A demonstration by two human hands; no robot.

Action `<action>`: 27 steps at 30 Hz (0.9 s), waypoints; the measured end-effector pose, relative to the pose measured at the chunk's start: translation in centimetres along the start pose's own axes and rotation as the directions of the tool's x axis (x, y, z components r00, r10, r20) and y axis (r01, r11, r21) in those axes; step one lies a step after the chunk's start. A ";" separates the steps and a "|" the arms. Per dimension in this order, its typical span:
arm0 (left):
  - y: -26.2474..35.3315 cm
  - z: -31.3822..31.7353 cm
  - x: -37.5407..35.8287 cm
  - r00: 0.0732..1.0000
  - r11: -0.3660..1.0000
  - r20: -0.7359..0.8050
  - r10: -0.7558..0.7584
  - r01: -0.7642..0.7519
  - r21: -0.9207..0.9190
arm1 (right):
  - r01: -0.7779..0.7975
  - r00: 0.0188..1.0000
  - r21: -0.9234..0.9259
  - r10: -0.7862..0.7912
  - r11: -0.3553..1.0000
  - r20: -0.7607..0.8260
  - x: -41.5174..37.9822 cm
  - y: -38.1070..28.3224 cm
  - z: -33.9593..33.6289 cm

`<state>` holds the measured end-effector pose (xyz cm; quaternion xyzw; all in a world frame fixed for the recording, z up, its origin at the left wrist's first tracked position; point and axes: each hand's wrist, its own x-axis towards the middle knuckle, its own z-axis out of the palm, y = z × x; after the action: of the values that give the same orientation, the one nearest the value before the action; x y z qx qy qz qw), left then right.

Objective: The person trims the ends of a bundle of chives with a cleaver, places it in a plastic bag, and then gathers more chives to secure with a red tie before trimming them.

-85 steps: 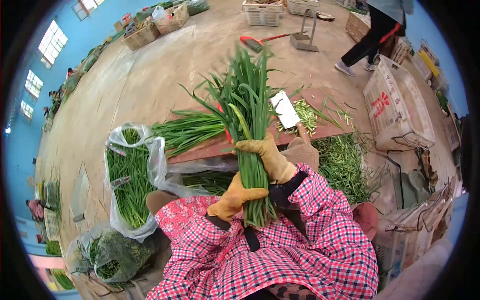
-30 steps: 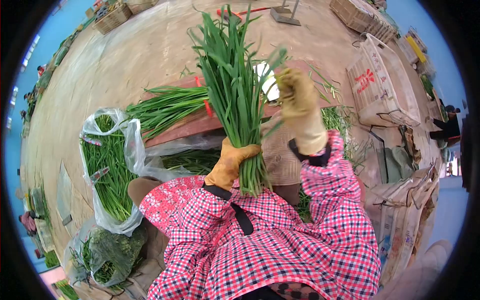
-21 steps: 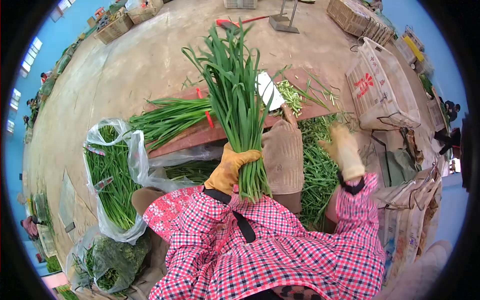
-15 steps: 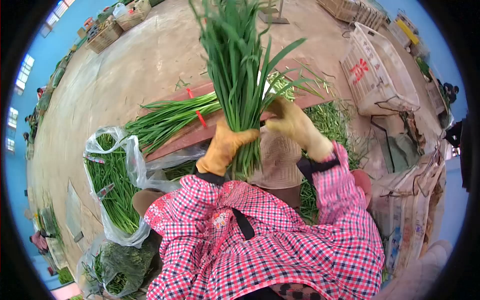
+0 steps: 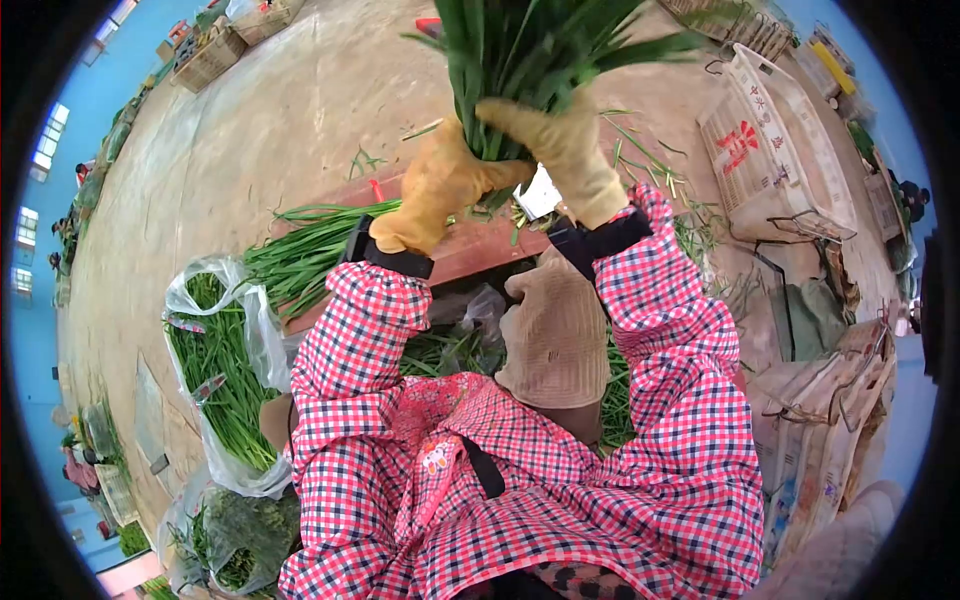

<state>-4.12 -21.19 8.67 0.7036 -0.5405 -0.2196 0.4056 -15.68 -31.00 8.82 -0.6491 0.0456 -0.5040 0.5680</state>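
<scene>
Both hands wear tan gloves and are raised over the reddish board [image 5: 470,258]. My left hand [image 5: 440,185] is wrapped round the lower part of a bunch of long green leafy stalks [image 5: 530,55]. Against the right side of the same bunch is my right hand [image 5: 565,150], its fingers across the stalks. The leaves fan out upward, past the top edge of the view. Another pile of green stalks [image 5: 305,245] lies on the board's left end, beside a red band [image 5: 376,189]. Below the hands sits a small white object [image 5: 540,194].
An open plastic bag [image 5: 275,350] of green stalks stands at the left, with another bag [image 5: 245,530] below it. Loose stalks [image 5: 620,385] lie beneath the board. A white crate [image 5: 775,150] is at the right, above a worn sack [image 5: 810,430]. Distant people appear at both edges.
Both hands have moved up and away from the body with the bunch. My right hand has closed in on the stalks. The bunch now tilts, its leaves spreading to the right.
</scene>
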 end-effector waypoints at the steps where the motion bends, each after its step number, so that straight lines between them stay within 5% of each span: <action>1: -1.0 0.5 0.3 1.000 0.999 0.006 -0.005 0.005 -0.040 | -0.010 1.000 -0.049 0.011 0.999 0.029 -0.7 2.1 -0.8; 6: -3.5 1.5 1.5 0.998 0.984 -0.022 0.063 -0.066 -0.165 | -0.202 0.964 -0.063 0.209 0.977 0.164 -1.9 5.6 -2.3; 7: -3.3 1.2 1.5 0.999 0.980 0.017 -0.033 0.035 -0.195 | -0.198 0.960 -0.058 0.205 0.979 0.191 -2.0 5.6 -2.3; 9: -4.4 1.6 2.1 0.991 0.896 0.010 0.131 -0.114 -0.428 | -0.122 0.936 -0.145 0.162 0.982 0.312 -1.2 3.9 -2.3; 10: -5.3 1.8 2.3 0.977 0.827 -0.004 0.211 -0.181 -0.533 | -0.248 0.924 -0.031 0.247 0.968 0.293 -1.3 3.6 -2.3; 11: -5.1 1.3 2.3 0.983 0.833 0.035 0.182 -0.135 -0.537 | -0.370 0.898 0.084 0.333 0.925 0.286 -1.4 3.5 -2.2; 12: -5.2 1.0 2.3 0.986 0.837 0.074 0.151 -0.088 -0.540 | -0.293 0.898 -0.009 0.279 0.956 0.340 -1.2 4.1 -2.7; 14: -4.8 -0.1 2.4 0.973 0.972 0.077 0.220 -0.211 -0.107 | -0.145 0.881 -0.218 0.226 0.965 0.416 -0.4 4.4 -3.3; 15: -4.3 -0.3 2.2 0.987 0.991 0.098 0.131 -0.131 -0.006 | -0.080 0.868 -0.338 0.232 0.938 0.439 0.0 4.1 -3.4; 16: -4.2 -0.2 2.2 0.983 0.979 0.065 0.170 -0.162 -0.122 | -0.007 0.855 -0.450 0.239 0.893 0.461 0.4 3.6 -3.3; 18: -5.2 0.9 3.0 0.969 0.909 -0.011 0.247 -0.235 -0.343 | -0.084 0.913 -0.265 0.181 0.961 0.366 0.6 2.0 -2.0; 20: -7.1 2.3 3.8 0.995 0.680 0.002 0.095 -0.063 -0.730 | -0.105 0.940 -0.173 0.155 0.979 0.305 1.3 0.5 -0.7; 21: -7.0 2.2 3.7 0.991 0.728 -0.054 0.119 -0.124 -0.674 | -0.079 0.939 -0.239 0.153 0.968 0.307 1.5 1.0 -0.6; 23: -5.8 1.8 3.2 0.927 0.910 -0.224 0.301 -0.349 -0.224 | -0.055 0.947 -0.291 0.142 0.955 0.287 1.5 0.4 -0.1; 27: -3.6 1.1 3.0 0.919 0.940 -0.268 0.289 -0.325 -0.104 | -0.150 0.937 -0.460 0.274 0.875 0.216 2.7 -1.0 1.0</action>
<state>-1.87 -24.05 5.53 0.6002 -0.5716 -0.1020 0.5502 -14.17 -31.69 11.34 -0.8140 0.1499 -0.3199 0.4611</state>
